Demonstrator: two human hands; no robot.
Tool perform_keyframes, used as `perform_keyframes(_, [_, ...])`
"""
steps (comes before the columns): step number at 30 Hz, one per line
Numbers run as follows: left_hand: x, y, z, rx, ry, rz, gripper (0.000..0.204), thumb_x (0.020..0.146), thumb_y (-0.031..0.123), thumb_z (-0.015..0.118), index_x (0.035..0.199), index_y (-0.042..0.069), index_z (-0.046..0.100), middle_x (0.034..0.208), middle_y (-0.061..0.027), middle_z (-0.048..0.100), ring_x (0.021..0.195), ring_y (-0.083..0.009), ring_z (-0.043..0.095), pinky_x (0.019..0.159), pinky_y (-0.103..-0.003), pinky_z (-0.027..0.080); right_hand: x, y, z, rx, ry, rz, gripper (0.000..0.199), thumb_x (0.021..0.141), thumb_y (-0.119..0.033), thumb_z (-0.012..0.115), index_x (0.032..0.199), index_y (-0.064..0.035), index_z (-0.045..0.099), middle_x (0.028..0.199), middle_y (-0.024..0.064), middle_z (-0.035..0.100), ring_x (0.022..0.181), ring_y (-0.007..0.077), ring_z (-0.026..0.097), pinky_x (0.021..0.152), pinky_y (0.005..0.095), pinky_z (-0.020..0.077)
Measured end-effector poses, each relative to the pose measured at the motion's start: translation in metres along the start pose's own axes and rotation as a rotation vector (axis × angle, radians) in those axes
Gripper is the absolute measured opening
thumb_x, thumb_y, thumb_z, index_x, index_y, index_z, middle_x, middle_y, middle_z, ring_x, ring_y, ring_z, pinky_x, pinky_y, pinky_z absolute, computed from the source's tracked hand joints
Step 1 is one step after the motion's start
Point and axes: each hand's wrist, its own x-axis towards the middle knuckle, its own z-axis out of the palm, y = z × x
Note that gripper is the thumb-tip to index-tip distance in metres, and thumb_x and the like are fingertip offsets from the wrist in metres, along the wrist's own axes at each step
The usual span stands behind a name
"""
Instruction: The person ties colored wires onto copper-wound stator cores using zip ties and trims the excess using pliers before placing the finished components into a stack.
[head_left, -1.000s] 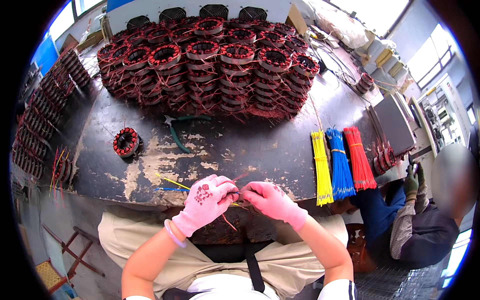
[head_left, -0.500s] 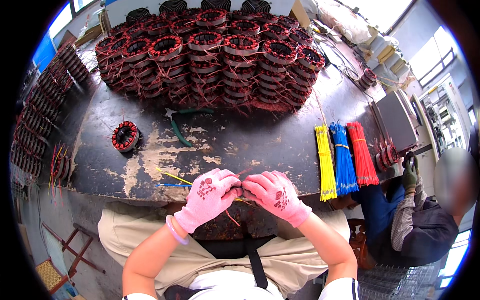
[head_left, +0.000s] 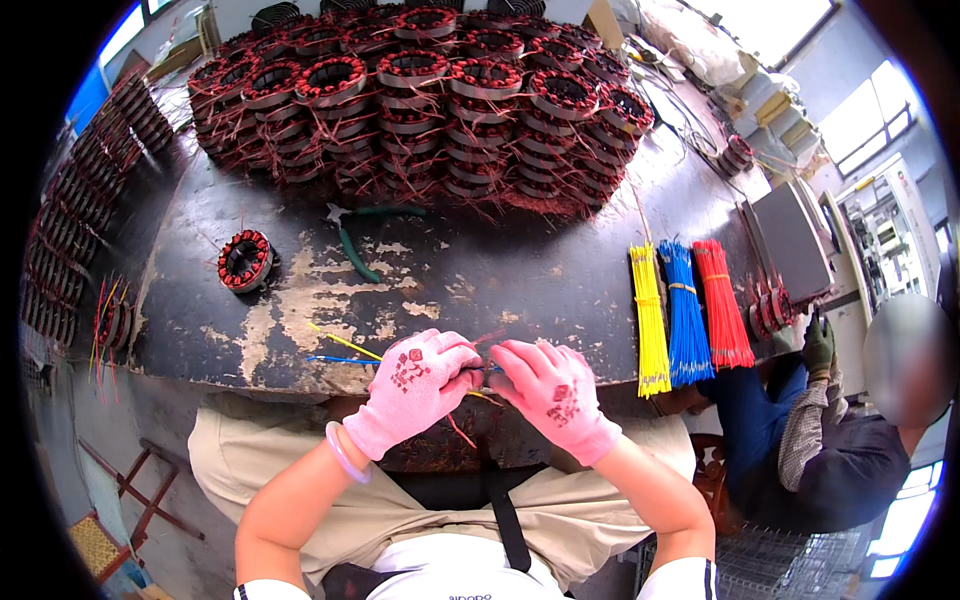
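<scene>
In a pink glove, my left hand is closed at the table's front edge. A yellow wire and a blue wire run out from it to the left. My right hand, also pink-gloved, pinches beside it, fingertips close to the left's. A bit of blue wire shows in the small gap between them. Thin reddish strands stick up behind the fingers, and a red wire hangs below with a yellow end. What lies under my fingers is hidden.
Wound stator rings stand in tall stacks at the back. One stator lies left of green-handled cutters. Bundles of yellow, blue and red wires lie at right, near a seated co-worker.
My right hand has shifted slightly right, and its fingertips have parted a little from the left's, showing blue wire between them. The left hand stays nearly in place.
</scene>
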Motion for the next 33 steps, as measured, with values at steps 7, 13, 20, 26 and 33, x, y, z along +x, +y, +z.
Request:
perform_keyframes(7, [0.002, 0.003, -0.001, 0.003, -0.027, 0.051, 0.013, 0.078, 0.009, 0.072, 0.090, 0.009, 0.069, 0.095, -0.0032, 0.068, 0.085, -0.0269, 0.063, 0.077, -0.039, 0.053, 0.002, 0.017, 0.017, 1.156, -0.523, 0.819, 0.017, 0.088, -0.016, 0.070, 0.100, -0.0053, 0.068, 0.082, 0.0081, 0.067, 0.076, 0.0283, 0.067, 0.066, 0.0343, 0.0519])
perform_keyframes(13, [0.000, -0.002, 0.001, 0.003, -0.012, 0.050, 0.013, 0.081, 0.015, 0.073, 0.092, 0.011, 0.068, 0.095, -0.0032, 0.066, 0.086, -0.0266, 0.063, 0.077, -0.040, 0.052, 0.001, 0.008, -0.002, 0.046, -0.035, 0.008, 0.036, 0.083, -0.027, 0.074, 0.113, -0.0108, 0.064, 0.103, 0.0032, 0.065, 0.090, 0.0233, 0.066, 0.077, 0.0375, 0.0536])
perform_keyframes(20, [0.001, 0.002, -0.001, -0.003, -0.020, 0.040, 0.013, 0.078, 0.010, 0.073, 0.090, 0.009, 0.068, 0.095, -0.0037, 0.068, 0.084, -0.0275, 0.063, 0.076, -0.040, 0.053, 0.006, 0.006, 0.003, 0.509, -0.425, 0.374, 0.024, 0.092, -0.027, 0.066, 0.107, -0.0077, 0.066, 0.093, 0.0036, 0.068, 0.077, 0.0152, 0.062, 0.071, 0.0317, 0.0513])
perform_keyframes(26, [-0.001, -0.002, 0.001, -0.009, 0.007, 0.077, 0.012, 0.078, 0.009, 0.072, 0.089, 0.010, 0.068, 0.094, -0.0037, 0.068, 0.083, -0.0271, 0.063, 0.074, -0.039, 0.053, 0.010, 0.011, -0.004, 1.086, -0.690, 0.753, 0.021, 0.097, -0.025, 0.061, 0.100, -0.0040, 0.066, 0.083, 0.0024, 0.065, 0.075, 0.0129, 0.061, 0.070, 0.0329, 0.0511])
perform_keyframes(33, [0.000, 0.002, -0.001, -0.007, -0.011, 0.050, 0.011, 0.078, 0.009, 0.072, 0.089, 0.010, 0.069, 0.094, -0.0037, 0.068, 0.083, -0.0273, 0.063, 0.075, -0.039, 0.053, 0.004, 0.004, -0.002, 0.192, -0.169, -0.005, 0.024, 0.083, -0.020, 0.076, 0.103, -0.0110, 0.067, 0.096, 0.0082, 0.067, 0.088, 0.0303, 0.066, 0.078, 0.0428, 0.0526])
